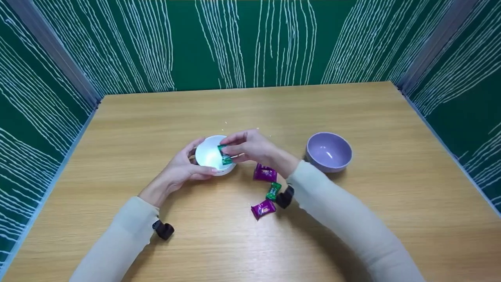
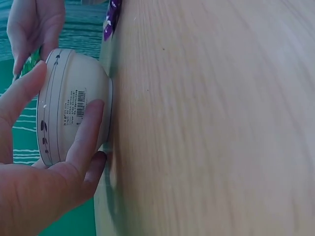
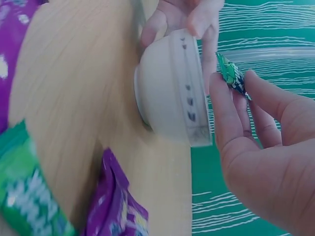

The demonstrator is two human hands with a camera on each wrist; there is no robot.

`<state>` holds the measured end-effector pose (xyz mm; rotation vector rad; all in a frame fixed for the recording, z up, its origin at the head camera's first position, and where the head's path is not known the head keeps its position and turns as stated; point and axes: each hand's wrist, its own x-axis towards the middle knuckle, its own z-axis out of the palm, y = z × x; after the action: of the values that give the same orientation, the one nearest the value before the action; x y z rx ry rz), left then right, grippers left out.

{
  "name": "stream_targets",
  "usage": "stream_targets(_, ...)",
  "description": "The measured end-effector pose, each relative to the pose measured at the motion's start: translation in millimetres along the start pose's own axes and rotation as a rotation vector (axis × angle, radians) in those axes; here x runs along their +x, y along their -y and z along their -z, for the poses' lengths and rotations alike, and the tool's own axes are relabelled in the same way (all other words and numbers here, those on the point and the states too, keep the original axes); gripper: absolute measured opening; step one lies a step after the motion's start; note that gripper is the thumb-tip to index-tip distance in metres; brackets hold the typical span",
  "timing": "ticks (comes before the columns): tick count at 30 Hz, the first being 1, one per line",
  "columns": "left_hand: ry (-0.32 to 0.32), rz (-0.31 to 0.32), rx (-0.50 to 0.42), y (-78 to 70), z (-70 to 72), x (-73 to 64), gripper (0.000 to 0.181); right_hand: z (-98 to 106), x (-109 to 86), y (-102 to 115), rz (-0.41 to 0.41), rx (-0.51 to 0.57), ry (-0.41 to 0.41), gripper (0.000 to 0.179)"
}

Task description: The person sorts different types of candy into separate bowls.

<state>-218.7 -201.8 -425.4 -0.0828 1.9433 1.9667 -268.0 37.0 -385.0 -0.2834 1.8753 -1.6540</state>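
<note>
My left hand (image 1: 182, 166) grips a small white bowl (image 1: 209, 154) by its side, thumb at the near rim and fingers round the far side. The left wrist view shows the bowl's dark leaf pattern and a barcode label (image 2: 75, 106). Between thumb and fingertips my right hand (image 1: 252, 148) pinches a green-wrapped candy (image 1: 225, 155) over the right part of the bowl's mouth. In the right wrist view this candy (image 3: 231, 73) is beside the rim. On the table below the right forearm lie two purple-wrapped candies (image 1: 263, 208) and another green-wrapped candy (image 1: 273, 190).
A purple bowl (image 1: 329, 152) stands on the wooden table (image 1: 195, 243) to the right, close to the right forearm. Tiny pale specks are scattered behind the white bowl. Green walls with white streaks (image 1: 282, 43) border the table's back and sides.
</note>
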Motion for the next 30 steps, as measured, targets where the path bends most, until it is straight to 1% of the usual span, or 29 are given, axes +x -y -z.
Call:
stream_targets(6,-0.013,0.012,0.012,-1.8,1.5,-3.4,0.117,-7,10.5,0,-0.023,0.008,-0.015,0.029)
stream_targets(11,-0.023,0.023,0.020,-0.1,6.2,-8.3,0.117,-12,16.6,-3,-0.040,0.064,-0.028,0.029)
stream_targets(14,-0.026,0.030,0.022,1.5,6.4,-10.3,0.117,-13,18.4,-6,-0.058,0.093,-0.036,0.028)
stream_targets(17,-0.019,0.029,0.010,2.4,4.1,-9.8,0.116,-12,17.9,-9,-0.071,0.106,-0.044,0.026)
stream_targets(20,-0.010,0.026,-0.003,2.6,1.6,-8.2,0.116,-10,17.1,-10,-0.076,0.144,-0.042,0.026)
stream_targets(25,0.000,0.027,-0.001,0.5,0.9,-5.4,0.116,-7,16.5,-11,-0.075,0.213,-0.026,0.033)
stream_targets(30,0.001,0.027,0.025,-3.8,1.4,-2.7,0.115,-5,14.0,-9,-0.050,0.223,-0.015,0.039)
